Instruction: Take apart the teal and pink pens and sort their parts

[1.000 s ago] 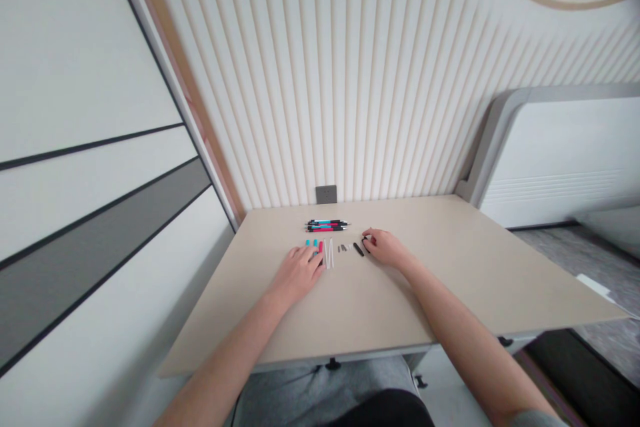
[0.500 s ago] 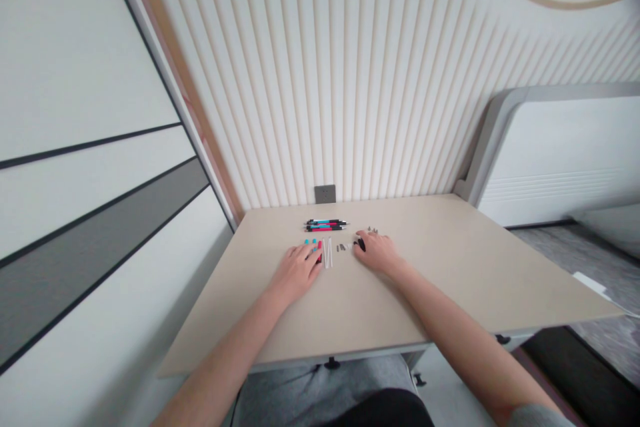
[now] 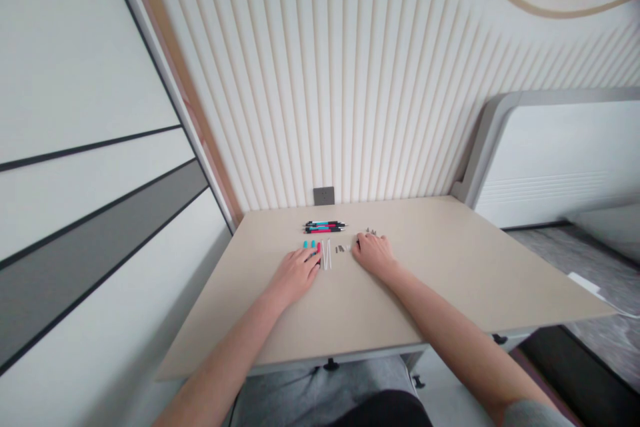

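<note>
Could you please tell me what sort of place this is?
Most likely a room in a home, perhaps a bedroom: a plain beige desk stands against a fluted wall panel with a socket, and a white padded furniture piece sits beside it. Pens lie on the desk.

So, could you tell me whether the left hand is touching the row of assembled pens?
Apart. The head view shows teal pieces and a strip of bare table between the left hand and the pens.
</note>
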Available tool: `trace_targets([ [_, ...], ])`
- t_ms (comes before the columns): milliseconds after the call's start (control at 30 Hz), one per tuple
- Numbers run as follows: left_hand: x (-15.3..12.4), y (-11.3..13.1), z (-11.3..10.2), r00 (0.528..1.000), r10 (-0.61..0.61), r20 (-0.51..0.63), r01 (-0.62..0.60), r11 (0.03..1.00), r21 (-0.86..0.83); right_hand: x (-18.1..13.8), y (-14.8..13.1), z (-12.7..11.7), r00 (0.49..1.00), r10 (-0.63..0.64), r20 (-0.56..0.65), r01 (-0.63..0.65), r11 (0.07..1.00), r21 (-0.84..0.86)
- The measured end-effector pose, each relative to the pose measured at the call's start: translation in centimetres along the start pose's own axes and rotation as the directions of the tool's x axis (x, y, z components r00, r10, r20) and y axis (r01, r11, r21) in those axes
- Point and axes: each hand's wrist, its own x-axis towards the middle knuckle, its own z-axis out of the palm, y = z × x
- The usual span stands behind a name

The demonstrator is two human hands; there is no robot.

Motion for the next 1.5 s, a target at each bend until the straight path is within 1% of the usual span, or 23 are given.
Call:
trace_targets([
  [300, -0.2, -0.2, 0.3, 1.000, 0.005, -0.007, -0.005, 1.000, 0.001, -0.3, 1.1, -0.6, 0.998, -0.051, 0.043, 0.049, 0.998, 0.041],
  [633, -0.1, -0.1, 0.2, 1.000, 0.007, 0.011, -0.007, 1.000, 0.028, 0.1, 0.6, -0.3, 0.999, 0.005, 0.042, -0.005, 1.000, 0.005],
  [767, -0.1, -0.1, 0.1, 1.000, 0.005, 0.011, -0.005, 0.999, 0.046, -0.1, 0.5, -0.4, 1.000, -0.007, 0.020, 0.007, 1.000, -0.004],
  [933, -0.1, 0.1, -0.2, 1.000, 0.013, -0.009, -0.013, 1.000, 0.027, -0.3, 0.6, -0.4, 1.000, -0.002, -0.003, 0.002, 1.000, -0.021],
  [1000, -0.1, 0.1, -0.3, 1.000, 0.015, -0.024, -0.015, 1.000, 0.021, -0.2, 0.8, -0.6, 1.000, 0.001, -0.029, -0.002, 1.000, -0.022],
  [1067, -0.1, 0.2, -0.5, 0.999, 0.016, -0.034, -0.016, 1.000, 0.014, 0.1, 0.9, -0.8, 0.997, -0.026, -0.076, 0.024, 0.999, -0.021],
  [1133, -0.2, 0.2, -0.6, 0.999, 0.013, -0.042, -0.013, 1.000, 0.003, 0.7, 1.0, -1.1, 0.990, -0.085, -0.115, 0.083, 0.996, -0.023],
  [1200, -0.3, 0.0, -0.8, 0.999, 0.003, -0.050, -0.004, 1.000, -0.013, 1.7, 0.8, -1.3, 0.982, -0.144, -0.121, 0.143, 0.990, -0.021],
  [1300, -0.5, -0.8, -1.1, 0.997, -0.037, -0.074, 0.033, 0.998, -0.044, 4.1, 0.0, -1.6, 0.979, -0.182, -0.087, 0.183, 0.983, 0.003],
  [1367, -0.7, -1.5, -1.1, 0.992, -0.080, -0.098, 0.074, 0.995, -0.068, 5.8, -0.6, -1.7, 0.982, -0.179, -0.063, 0.181, 0.983, 0.017],
  [1500, -1.1, -3.0, -1.0, 0.969, -0.179, -0.170, 0.156, 0.977, -0.143, 8.6, -1.3, -1.3, 0.980, -0.201, 0.013, 0.200, 0.979, 0.026],
])
